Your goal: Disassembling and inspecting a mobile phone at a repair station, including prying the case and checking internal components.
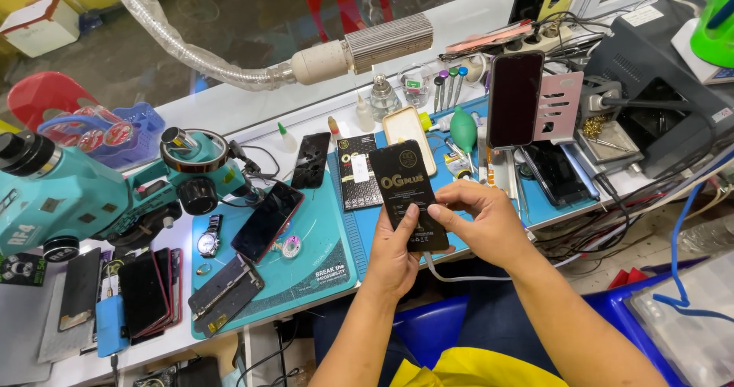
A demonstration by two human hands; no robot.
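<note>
Both hands pinch the black packet (409,196) over the worktop's front edge: left hand (394,253) underneath, right hand (482,223) at its side. A loosened pinch could drop it off the edge.

This is a phone repair workshop. A white desk (229,104) carries a teal microscope (69,192), a fume-extraction hose (229,58), blue work mats (306,268), loose phones (267,219), a row of screwdrivers (451,81) and tangled cables (612,204). A soldering station (657,89) sits at the desk's far right corner, and a stack of phones (145,291) lies by its near left edge.
</note>
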